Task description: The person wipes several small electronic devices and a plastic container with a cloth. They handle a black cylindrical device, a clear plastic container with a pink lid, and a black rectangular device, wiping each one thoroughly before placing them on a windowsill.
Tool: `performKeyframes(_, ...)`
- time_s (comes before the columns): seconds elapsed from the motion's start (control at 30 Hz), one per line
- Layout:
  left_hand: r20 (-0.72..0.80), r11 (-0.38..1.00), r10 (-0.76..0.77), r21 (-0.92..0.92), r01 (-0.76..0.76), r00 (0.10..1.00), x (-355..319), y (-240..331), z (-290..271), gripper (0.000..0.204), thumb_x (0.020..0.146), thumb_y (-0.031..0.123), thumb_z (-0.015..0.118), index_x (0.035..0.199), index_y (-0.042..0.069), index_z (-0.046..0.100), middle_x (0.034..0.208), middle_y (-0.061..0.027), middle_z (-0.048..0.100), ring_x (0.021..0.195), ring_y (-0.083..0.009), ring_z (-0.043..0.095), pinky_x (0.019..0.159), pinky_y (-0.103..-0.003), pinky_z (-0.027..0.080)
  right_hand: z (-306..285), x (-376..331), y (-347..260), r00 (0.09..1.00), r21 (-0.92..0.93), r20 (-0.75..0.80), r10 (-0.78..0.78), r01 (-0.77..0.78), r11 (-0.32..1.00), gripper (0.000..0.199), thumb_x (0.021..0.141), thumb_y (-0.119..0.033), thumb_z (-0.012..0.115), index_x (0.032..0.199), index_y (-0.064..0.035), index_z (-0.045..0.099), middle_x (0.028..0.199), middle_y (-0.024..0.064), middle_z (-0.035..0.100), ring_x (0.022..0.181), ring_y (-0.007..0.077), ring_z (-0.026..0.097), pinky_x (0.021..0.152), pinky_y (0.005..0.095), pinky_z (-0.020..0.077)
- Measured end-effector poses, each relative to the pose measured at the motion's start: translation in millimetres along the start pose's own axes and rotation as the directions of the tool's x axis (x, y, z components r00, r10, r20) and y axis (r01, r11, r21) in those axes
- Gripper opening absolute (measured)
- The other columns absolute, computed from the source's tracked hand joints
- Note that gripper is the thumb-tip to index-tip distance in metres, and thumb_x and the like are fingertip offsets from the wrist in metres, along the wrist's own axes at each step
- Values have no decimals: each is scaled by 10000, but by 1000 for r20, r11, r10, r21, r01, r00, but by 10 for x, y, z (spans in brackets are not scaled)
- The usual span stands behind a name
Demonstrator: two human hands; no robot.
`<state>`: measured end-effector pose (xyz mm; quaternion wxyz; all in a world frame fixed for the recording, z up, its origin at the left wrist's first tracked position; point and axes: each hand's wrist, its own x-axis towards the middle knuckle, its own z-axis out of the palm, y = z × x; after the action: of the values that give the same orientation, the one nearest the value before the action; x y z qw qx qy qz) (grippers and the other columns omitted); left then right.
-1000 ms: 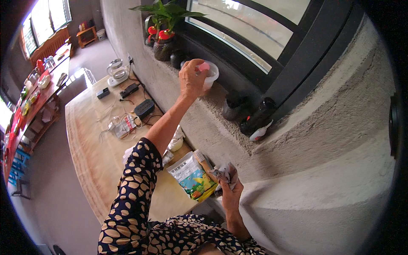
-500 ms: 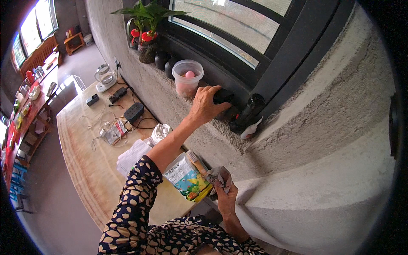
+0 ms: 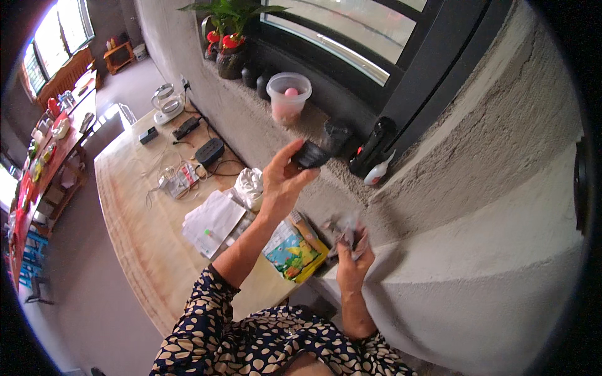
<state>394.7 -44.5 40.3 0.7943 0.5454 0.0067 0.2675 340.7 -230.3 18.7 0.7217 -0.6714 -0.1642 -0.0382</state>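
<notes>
My left hand [image 3: 283, 185] is raised just in front of the window sill. Its thumb and fingers grip a small, black, rounded object [image 3: 310, 155] with a ridged-looking side; its exact kind does not show. Lower and to the right, my right hand [image 3: 354, 266] clutches a crumpled grey cloth [image 3: 345, 235], slightly blurred. On the sill near my left hand are a dark object [image 3: 337, 136], a translucent plastic tub [image 3: 288, 94] with a pink ball in it, a black cylindrical item [image 3: 376, 144] and a small white squeeze bottle [image 3: 379, 170].
Below the sill, a table [image 3: 135, 213] holds a colourful bag [image 3: 291, 257] with a brush [image 3: 305, 229] on it, white papers [image 3: 216, 216], a power strip [image 3: 209, 151] and a glass kettle [image 3: 167, 103]. A potted plant [image 3: 231, 59] stands further along the sill. Rough wall curves at right.
My left hand has come off the sill toward me, carrying the black object. My right hand has risen a little with the cloth. The view has shifted slightly.
</notes>
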Motion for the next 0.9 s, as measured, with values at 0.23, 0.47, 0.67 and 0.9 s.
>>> performKeyframes(0.23,4,993,47,111,-47,999,-874,231,-147,506,731,-59,615,1214,12,481,1043,-36,587,939,-93,539,825,-246,448,508,243,-380,753,-448,411,-514,658,606,314,708,-34,630,1014,-4,568,1101,102,507,1011,262,458,871,367,395)
performKeyframes(0.47,17,998,-44,-50,45,999,-1307,389,-316,528,747,-87,621,1233,-8,430,1053,-69,580,932,-115,565,827,-252,470,646,9,-258,938,-311,252,-238,311,898,310,725,-64,646,1025,-30,578,1068,87,522,971,277,490,837,386,418)
performKeyframes(0.67,-17,984,-47,-176,43,999,-1594,468,-481,508,748,-87,623,1212,19,445,1093,-55,553,987,-133,547,854,-263,461,729,-296,-205,873,-289,294,-389,470,834,325,717,-80,650,1030,-28,578,1067,92,532,991,288,487,850,406,408)
performKeyframes(0.9,53,888,56,454,-74,997,-1973,796,-751,466,709,-53,630,1159,8,525,968,-40,611,888,-85,553,782,-228,455,832,-701,-484,601,-159,658,-454,700,696,303,654,-86,636,952,-36,620,1048,74,538,962,289,476,827,402,404)
